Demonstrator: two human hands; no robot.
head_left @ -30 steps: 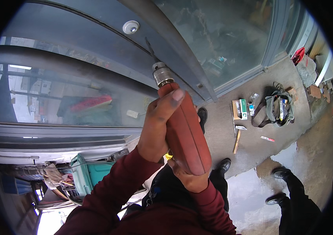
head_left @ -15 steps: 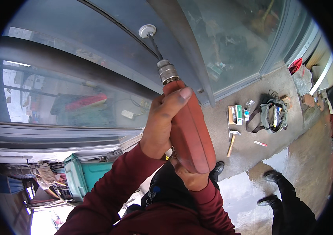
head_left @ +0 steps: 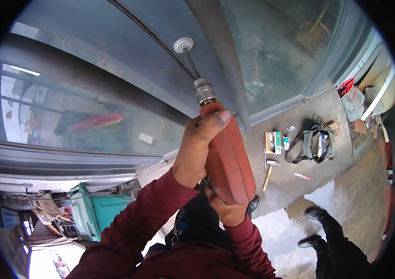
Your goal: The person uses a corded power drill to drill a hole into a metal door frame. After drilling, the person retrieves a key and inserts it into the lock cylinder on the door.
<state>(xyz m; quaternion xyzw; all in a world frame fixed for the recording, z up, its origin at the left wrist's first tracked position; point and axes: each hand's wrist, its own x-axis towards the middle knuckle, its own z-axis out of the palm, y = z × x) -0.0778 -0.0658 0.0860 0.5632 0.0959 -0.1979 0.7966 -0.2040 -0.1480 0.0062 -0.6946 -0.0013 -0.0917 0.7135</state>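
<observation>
In the middle I hold a red power drill (head_left: 231,162) with a metal chuck (head_left: 205,91), pointed up and away toward the grey door (head_left: 160,67). My left hand (head_left: 196,144) wraps around the drill's front body, thumb over the top. Beneath the rear end, my right hand (head_left: 229,211) is closed on the drill's grip, its fingers mostly hidden by the housing. The drill bit (head_left: 192,64) meets a round silvery fitting (head_left: 183,45) set in the door beside a dark vertical seam. I cannot tell how deep the bit goes.
Glass panels flank the door. On the ground at right lie a hammer (head_left: 268,176), small boxes (head_left: 273,142), a red-and-white stick-like item (head_left: 302,176) and a tool bag (head_left: 310,144). Another person's dark-trousered legs (head_left: 334,237) stand on wet ground. A green bin (head_left: 111,209) stands at lower left.
The view has shifted slightly, so the fitting and chuck sit a little lower and further right. Both hands keep their hold on the drill, with the bit still at the fitting.
</observation>
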